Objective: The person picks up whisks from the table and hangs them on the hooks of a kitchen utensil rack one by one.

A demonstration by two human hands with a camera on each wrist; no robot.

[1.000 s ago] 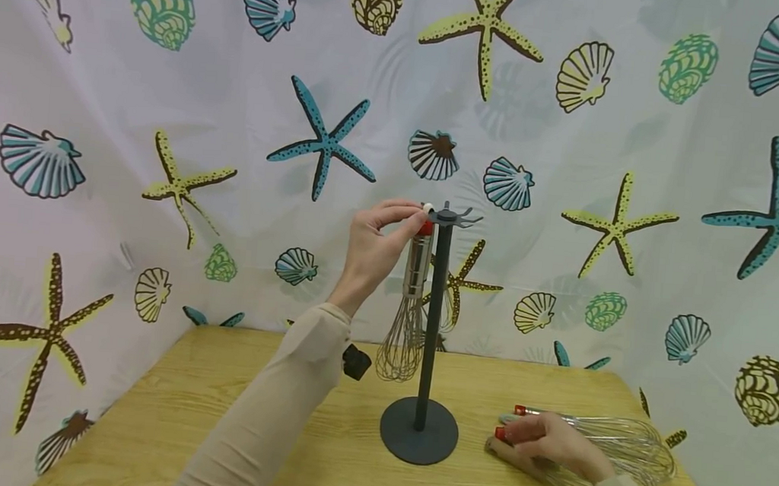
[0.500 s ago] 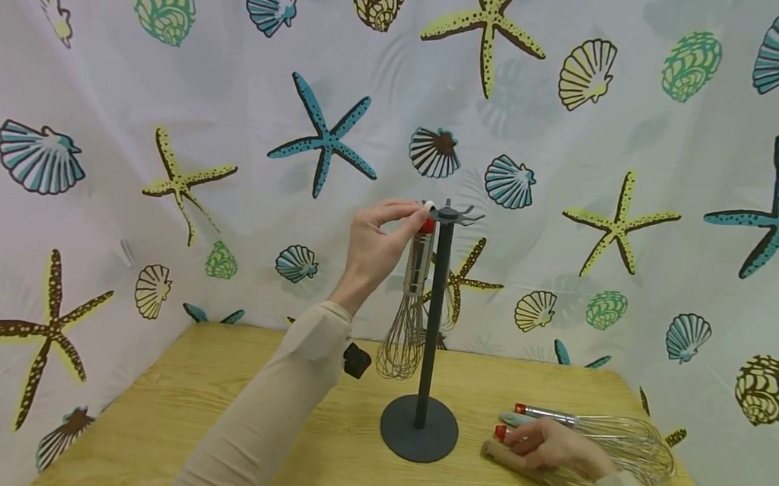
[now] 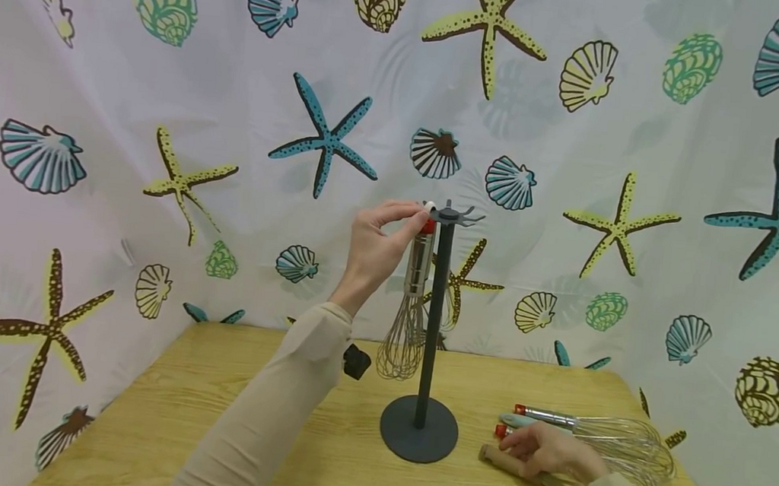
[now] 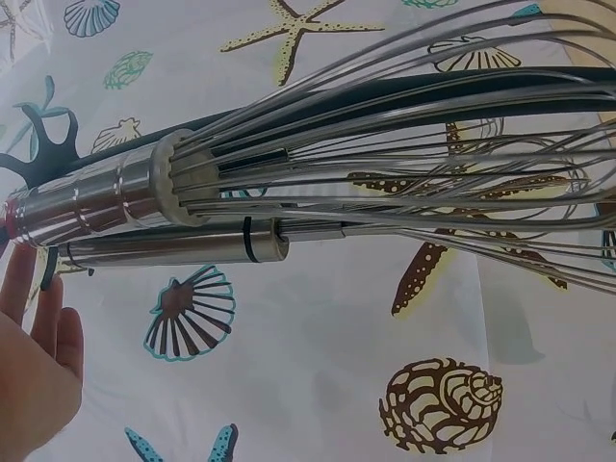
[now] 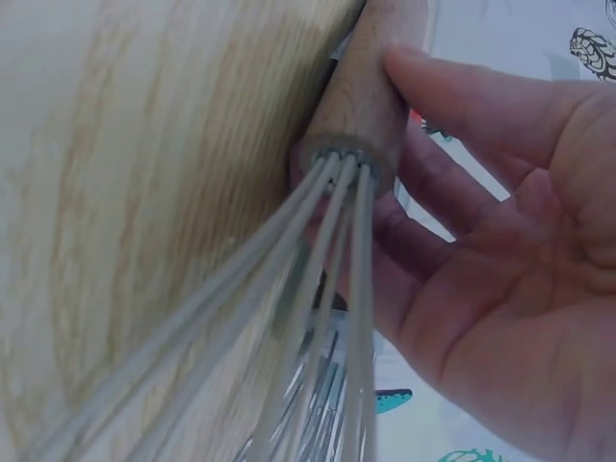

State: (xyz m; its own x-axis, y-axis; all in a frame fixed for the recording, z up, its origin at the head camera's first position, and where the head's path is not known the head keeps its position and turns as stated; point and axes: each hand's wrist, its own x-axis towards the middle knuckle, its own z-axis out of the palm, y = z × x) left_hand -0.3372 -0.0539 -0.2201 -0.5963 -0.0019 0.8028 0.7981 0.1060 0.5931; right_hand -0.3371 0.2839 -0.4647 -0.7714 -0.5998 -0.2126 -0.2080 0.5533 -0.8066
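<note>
My left hand (image 3: 375, 246) pinches the red top end of a steel-handled balloon whisk (image 3: 418, 264) at a hook of the dark rack (image 3: 435, 315). That whisk hangs upright, wires down, beside the rack's pole. A second whisk (image 4: 173, 250) with a slimmer steel handle hangs behind it in the left wrist view. Low on the right, my right hand (image 3: 555, 450) grips a wooden-handled whisk (image 3: 501, 461) near the table. In the right wrist view, the thumb lies along one side of the wooden handle (image 5: 361, 87) and fingers curl under the other; its pale wires point toward the camera.
Beside the right hand lie a red-ended steel whisk (image 3: 547, 416), a light blue handle (image 3: 516, 420) and another red-ended handle (image 3: 502, 431), their wires overlapping. The rack's round base (image 3: 418, 447) stands mid-table. A shell-patterned curtain (image 3: 235, 109) encloses the wooden table (image 3: 214, 382).
The wooden-handled whisk has shifted slightly left, and my right hand has settled around its handle. My left hand stays at the rack's top with the steel whisk.
</note>
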